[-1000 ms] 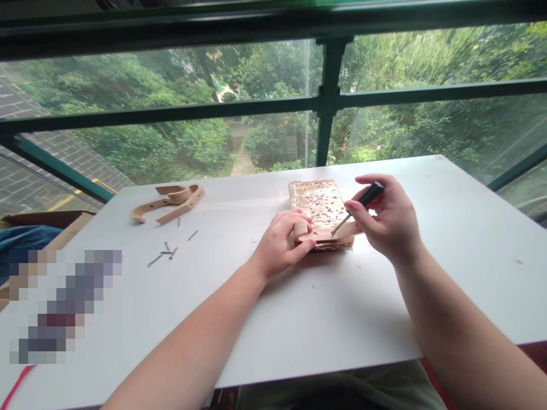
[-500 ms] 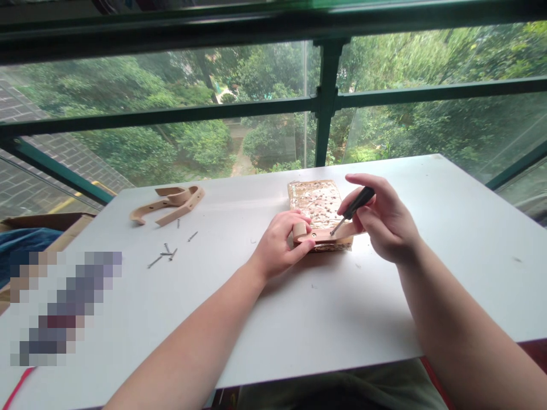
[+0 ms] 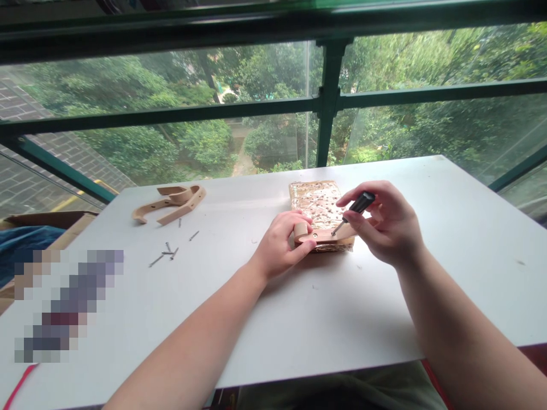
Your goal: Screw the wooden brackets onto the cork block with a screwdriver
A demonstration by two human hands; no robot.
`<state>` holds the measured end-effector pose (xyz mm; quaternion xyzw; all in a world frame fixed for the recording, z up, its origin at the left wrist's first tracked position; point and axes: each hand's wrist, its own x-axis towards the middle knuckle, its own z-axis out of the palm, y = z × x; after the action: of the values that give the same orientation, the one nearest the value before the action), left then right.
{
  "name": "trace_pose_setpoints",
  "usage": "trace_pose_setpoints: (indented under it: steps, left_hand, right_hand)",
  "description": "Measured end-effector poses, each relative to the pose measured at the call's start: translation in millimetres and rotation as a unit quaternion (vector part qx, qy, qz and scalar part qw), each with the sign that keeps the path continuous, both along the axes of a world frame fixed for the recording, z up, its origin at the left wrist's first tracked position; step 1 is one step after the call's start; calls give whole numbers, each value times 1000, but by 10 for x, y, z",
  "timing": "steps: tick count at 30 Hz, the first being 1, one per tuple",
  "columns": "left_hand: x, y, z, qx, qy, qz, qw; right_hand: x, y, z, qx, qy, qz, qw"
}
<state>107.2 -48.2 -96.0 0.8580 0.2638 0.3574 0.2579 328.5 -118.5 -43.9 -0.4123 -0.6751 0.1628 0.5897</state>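
My left hand [image 3: 284, 242] is closed around the curled end of a wooden hook [image 3: 321, 235], pressing it onto a block wrapped in clear film [image 3: 315, 199] and dotted with holes. One screw head shows in the hook near my fingers. In my right hand [image 3: 384, 225] is a screwdriver [image 3: 358, 206] with a black handle, tilted, thumb and fingers around the handle. Its tip meets the hook at a second spot to the right, where a screw head seems to sit. The hook's right end is partly hidden behind my right hand.
Several loose screws [image 3: 167, 251] lie on the white table [image 3: 256, 341], left of the block. Behind them rest more curved wooden hooks [image 3: 171, 204]. A cardboard box [image 3: 47, 219] with blue cloth stands at the left, near a blurred patch and a red cord [image 3: 19, 390]. Green-framed windows border the far side.
My right hand has shifted its fingers and grip on the screwdriver handle, the index finger now lower and more curled. The left hand and hook hold the same place.
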Motion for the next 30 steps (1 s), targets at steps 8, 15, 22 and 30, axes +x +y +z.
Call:
trace_pose_setpoints:
  steps: [8, 15, 22, 30]
  left_hand:
    - [6, 10, -24, 8, -9, -2, 1000]
    - [-1, 11, -35, 10, -10, -3, 1000]
    - [4, 8, -15, 16, -10, -11, 1000]
    - [5, -4, -9, 16, -6, -9, 1000]
  right_hand:
    - [53, 21, -26, -20, 8, 65, 998]
    - [79, -18, 1, -69, 9, 82, 994]
    - [64, 38, 28, -64, 34, 64, 995]
    - [32, 77, -7, -47, 6, 11, 999]
